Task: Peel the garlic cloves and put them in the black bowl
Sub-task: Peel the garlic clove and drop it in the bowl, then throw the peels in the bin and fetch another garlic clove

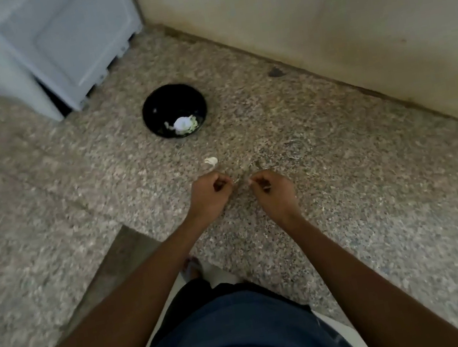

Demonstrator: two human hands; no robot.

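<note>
The black bowl [149, 112] sits on the speckled stone counter and holds a white garlic piece with pale skins [184, 124] at its near side. A loose pale garlic piece [211, 161] lies on the counter between the bowl and my hands. My left hand [210, 195] has its fingers curled, and a thin pale sliver shows at its fingertips. My right hand [273, 191] is curled close beside it, with small pale bits of garlic [266, 188] among its fingers. The two hands are a few centimetres apart. What each one holds is mostly hidden and blurred.
A white appliance [58, 50] stands at the back left of the counter [343, 185]. A cream wall [286, 14] runs along the back and right. The counter's front edge steps down at the lower left, by my body.
</note>
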